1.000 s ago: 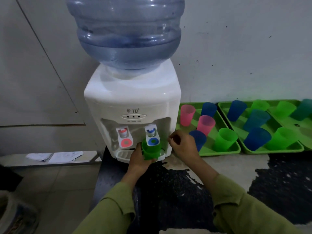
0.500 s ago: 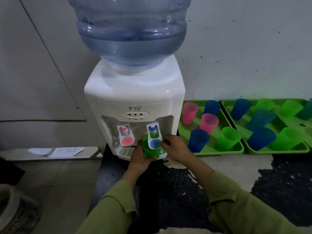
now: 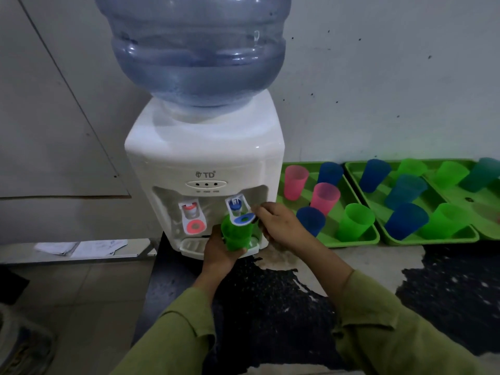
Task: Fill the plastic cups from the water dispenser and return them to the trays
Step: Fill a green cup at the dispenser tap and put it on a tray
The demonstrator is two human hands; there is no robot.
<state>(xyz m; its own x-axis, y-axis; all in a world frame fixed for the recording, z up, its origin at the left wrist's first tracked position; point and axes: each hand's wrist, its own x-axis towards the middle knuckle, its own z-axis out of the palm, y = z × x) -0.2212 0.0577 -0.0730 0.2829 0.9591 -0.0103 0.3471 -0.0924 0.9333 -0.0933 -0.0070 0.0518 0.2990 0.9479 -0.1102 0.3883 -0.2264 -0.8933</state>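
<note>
Grips green cup point(image 3: 236, 235) in fingers of left hand point(image 3: 219, 253), just below blue tap lever point(image 3: 243, 219) pinched by fingers of right hand point(image 3: 281, 226). Probably light, bendy, slippery when wet; suits gentle mid-wall hold.

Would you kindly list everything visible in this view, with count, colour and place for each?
Water dispenser: one, white, on the dark counter.
Water bottle: one, blue-tinted, atop the dispenser.
Red tap: one, dispenser's left.
Blue tap: one, dispenser's right.
Trays: at least two, green, right of the dispenser.
Pink cups: two, left tray.
Blue cups: four, two per tray.
Green cups: four, in trays.
Teal cups: two, rightward.
Held green cup: one, under the blue tap.
Papers: white, low left.
Left hand: holds the green cup.
Right hand: pinches the blue tap's lever.
</note>
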